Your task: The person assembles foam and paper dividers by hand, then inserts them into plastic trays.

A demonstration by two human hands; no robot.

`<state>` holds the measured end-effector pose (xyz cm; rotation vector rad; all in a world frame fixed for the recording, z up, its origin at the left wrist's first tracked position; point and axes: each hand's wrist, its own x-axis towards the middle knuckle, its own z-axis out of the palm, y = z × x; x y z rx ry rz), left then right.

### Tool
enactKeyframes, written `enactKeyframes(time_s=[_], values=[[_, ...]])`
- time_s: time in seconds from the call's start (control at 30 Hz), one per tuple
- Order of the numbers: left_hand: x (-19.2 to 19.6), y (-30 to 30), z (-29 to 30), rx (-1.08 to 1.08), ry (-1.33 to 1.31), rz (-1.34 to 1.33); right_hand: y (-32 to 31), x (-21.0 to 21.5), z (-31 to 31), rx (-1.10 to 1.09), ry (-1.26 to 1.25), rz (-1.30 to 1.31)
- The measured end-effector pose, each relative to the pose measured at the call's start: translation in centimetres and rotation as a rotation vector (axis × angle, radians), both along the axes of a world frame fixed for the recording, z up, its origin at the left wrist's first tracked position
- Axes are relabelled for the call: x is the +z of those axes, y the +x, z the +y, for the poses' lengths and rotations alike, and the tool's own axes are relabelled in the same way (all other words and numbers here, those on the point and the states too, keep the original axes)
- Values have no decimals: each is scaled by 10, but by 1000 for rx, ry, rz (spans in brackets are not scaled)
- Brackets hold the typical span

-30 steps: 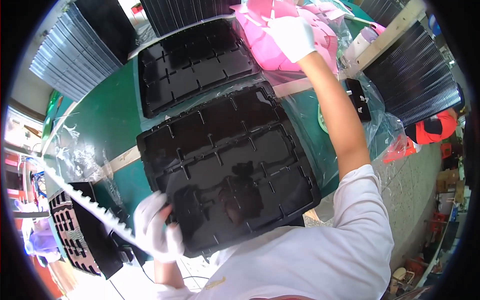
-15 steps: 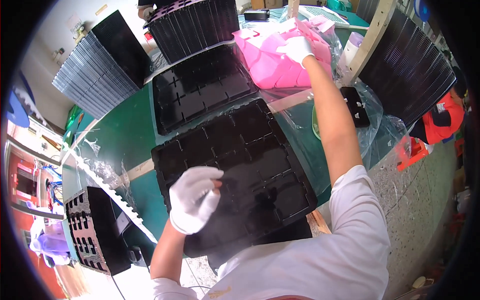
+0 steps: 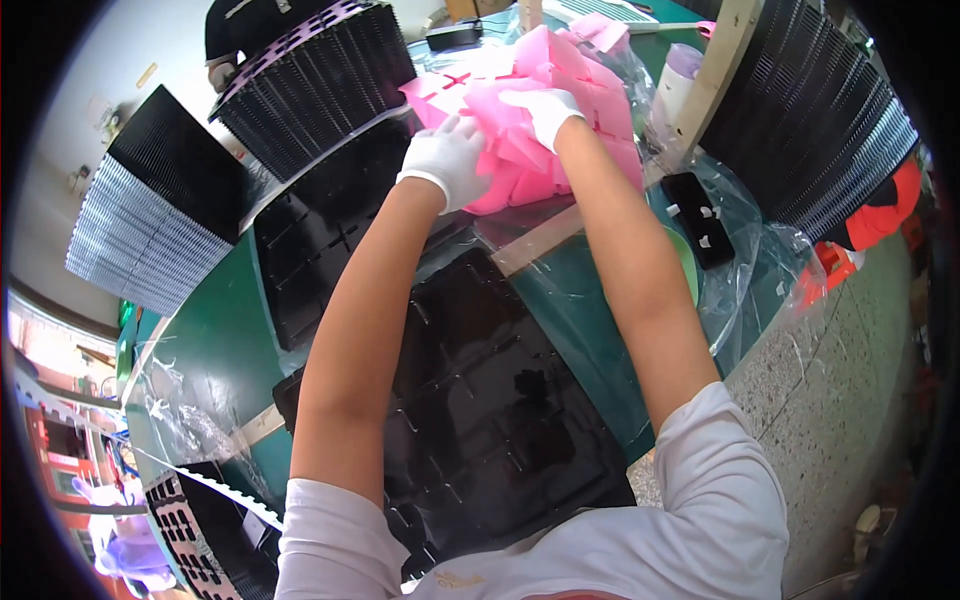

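Both your gloved hands are at the heap of pink sheets (image 3: 600, 95), which sits at the far side of the green table (image 3: 225, 315), beyond the near black tray (image 3: 480, 410) and beside the far black tray (image 3: 325, 235). Your left hand (image 3: 447, 165) lies against the heap's near left edge, its fingers slightly apart; whether they pinch a sheet you cannot tell from here, since the palm side is hidden. Your right hand (image 3: 548, 113) rests on top with fingers reaching left across loose pink pieces; again, its grip cannot be told. Working from two sides probably lets you steady the pile while parting its thin, overlapping layers. The near tray lies face up, close to your body and under your left forearm, likely so its shallow compartments stay within easy reach. The far tray also lies flat, perhaps just kept handy. On your right, a tall black stack (image 3: 810, 120) stands next to a wooden post (image 3: 718, 80), which may help keep it from tipping inward.
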<state>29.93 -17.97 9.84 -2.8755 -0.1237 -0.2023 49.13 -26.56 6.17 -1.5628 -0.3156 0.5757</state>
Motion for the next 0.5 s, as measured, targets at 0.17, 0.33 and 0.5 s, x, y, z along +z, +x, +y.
enactKeyframes(time_s=[0.17, 0.33, 0.5], values=[[-11, 17, -5, 74, -258, 29, 17, -11, -25, 173, 144, -719], [5, 13, -19, -168, -66, -563, 58, -22, -20, 601, -198, -1484], [-3, -5, -12, -135, 95, -102, 36, -15, 20, 344, -105, -352]])
